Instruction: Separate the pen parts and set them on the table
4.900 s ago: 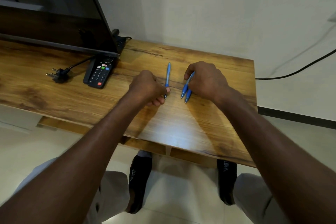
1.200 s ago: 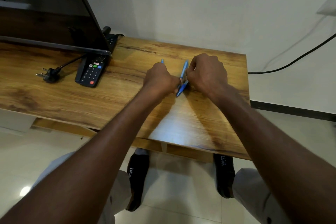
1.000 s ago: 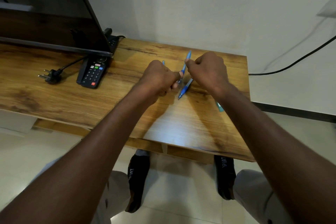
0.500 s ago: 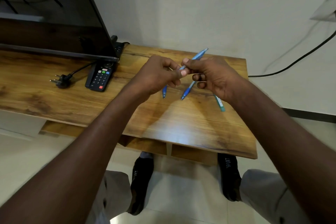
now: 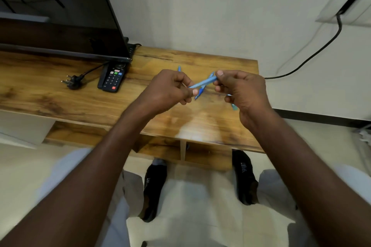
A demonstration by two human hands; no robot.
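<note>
Both hands are raised above the wooden table (image 5: pixel 60 90), which serves as the reference landmark. The left hand (image 5: pixel 170 90) pinches one end of a light blue pen (image 5: pixel 202 83) between thumb and curled fingers. The right hand (image 5: pixel 241 88) pinches the opposite end between thumb and forefinger. The pen spans the gap between the hands, tilted, clear of the table surface and over its right portion.

Three more pens lie on the table beneath the hands. A second blue pen (image 5: pixel 198 94) shows just below the held one. The tip of a third pen (image 5: pixel 179 68) shows behind the left hand, toward the wall. A fourth, teal pen (image 5: pixel 233 106) shows partly under the right hand, near the right edge of the table.

Step in hand, as judged: the held pen is being worked from both ends, probably pulled or twisted apart. No separation of the barrel can be made out; motion blur hides the joint.

The next move calls for opposed force along the pen's axis, with both pinches kept firm so that small internal parts do not drop.

On the left part of the table lie a remote control (image 5: pixel 112 78) and a loose plug (image 5: pixel 72 83), both under the edge of a television (image 5: pixel 60 16).
</note>
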